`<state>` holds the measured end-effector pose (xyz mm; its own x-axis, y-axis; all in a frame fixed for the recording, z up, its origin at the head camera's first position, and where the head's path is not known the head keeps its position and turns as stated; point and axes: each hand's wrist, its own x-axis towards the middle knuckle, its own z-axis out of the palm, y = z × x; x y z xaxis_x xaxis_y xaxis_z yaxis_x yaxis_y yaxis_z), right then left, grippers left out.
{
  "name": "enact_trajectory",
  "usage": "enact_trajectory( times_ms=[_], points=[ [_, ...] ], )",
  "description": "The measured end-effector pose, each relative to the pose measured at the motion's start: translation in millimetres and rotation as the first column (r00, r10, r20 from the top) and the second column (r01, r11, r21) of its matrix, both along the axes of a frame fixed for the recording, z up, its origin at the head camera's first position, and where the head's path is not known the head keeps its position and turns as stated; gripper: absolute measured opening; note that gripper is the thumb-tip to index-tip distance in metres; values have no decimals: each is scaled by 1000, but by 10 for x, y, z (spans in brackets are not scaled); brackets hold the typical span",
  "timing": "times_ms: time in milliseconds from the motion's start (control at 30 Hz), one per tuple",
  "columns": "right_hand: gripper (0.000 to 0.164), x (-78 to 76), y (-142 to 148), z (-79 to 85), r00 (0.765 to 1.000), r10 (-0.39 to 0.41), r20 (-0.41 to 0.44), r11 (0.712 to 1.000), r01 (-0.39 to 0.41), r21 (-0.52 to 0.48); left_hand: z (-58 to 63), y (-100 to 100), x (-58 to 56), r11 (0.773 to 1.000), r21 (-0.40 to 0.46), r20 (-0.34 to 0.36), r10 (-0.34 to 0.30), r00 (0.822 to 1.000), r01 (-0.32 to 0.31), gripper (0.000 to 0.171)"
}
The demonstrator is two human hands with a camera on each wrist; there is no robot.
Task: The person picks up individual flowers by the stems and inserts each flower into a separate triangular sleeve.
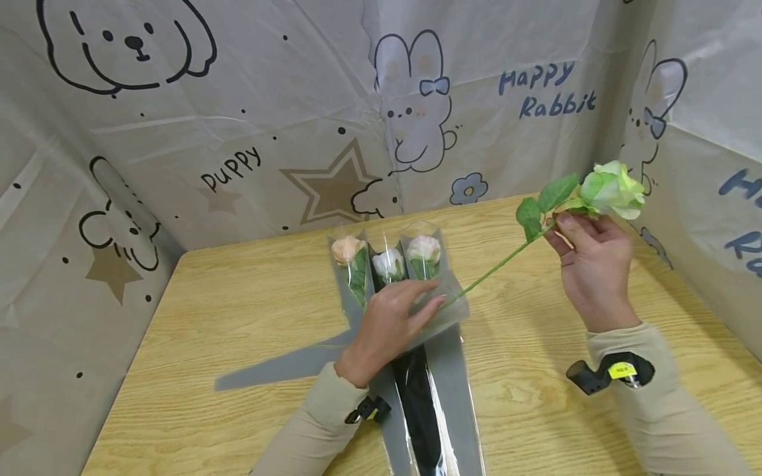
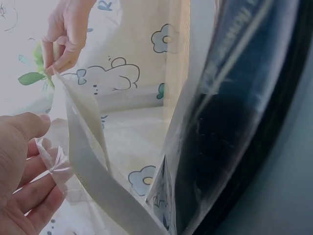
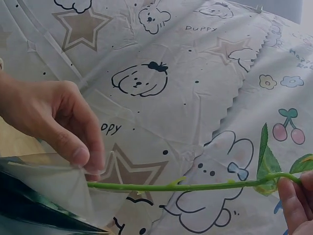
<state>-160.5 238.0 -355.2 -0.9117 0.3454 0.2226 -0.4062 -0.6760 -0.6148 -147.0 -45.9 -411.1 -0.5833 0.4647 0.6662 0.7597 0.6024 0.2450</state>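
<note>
My right hand (image 1: pixel 597 268) pinches a pale green artificial rose (image 1: pixel 616 190) by its stem, just below the leaves (image 1: pixel 556 192). The green stem (image 3: pixel 195 186) slants down, its lower end inside the mouth of a grey-and-clear flower sleeve (image 1: pixel 448 311). At that mouth, my left hand (image 1: pixel 389 324) holds the clear film edge (image 2: pixel 56 159) between thumb and fingers. Under and beyond the left hand lie wrapped roses: one peach (image 1: pixel 348 250), one white (image 1: pixel 389 263) and one pale pink (image 1: pixel 424 248). The left hand hides part of their sleeves.
The sleeves rest on a wood-grain table (image 1: pixel 268 291), the middle one black (image 1: pixel 417 396). Another narrow grey sleeve (image 1: pixel 274 365) points left beneath the pile. A printed cloth (image 1: pixel 250 132) with cartoon animals walls in the table's back and sides.
</note>
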Motion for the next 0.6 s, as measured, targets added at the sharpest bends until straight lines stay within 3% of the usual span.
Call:
enact_trajectory(
  times_ms=[467, 600],
  points=[
    [16, 16, -161, -143, 996, 86, 15, 987, -87, 138, 14, -1, 6, 1000, 3, 1, -8, 1000, 8, 26],
    [15, 35, -236, -171, 993, 105, 52, 979, -113, 173, 29, -1, 7, 1000, 7, -3, -2, 1000, 2, 26]
  ],
)
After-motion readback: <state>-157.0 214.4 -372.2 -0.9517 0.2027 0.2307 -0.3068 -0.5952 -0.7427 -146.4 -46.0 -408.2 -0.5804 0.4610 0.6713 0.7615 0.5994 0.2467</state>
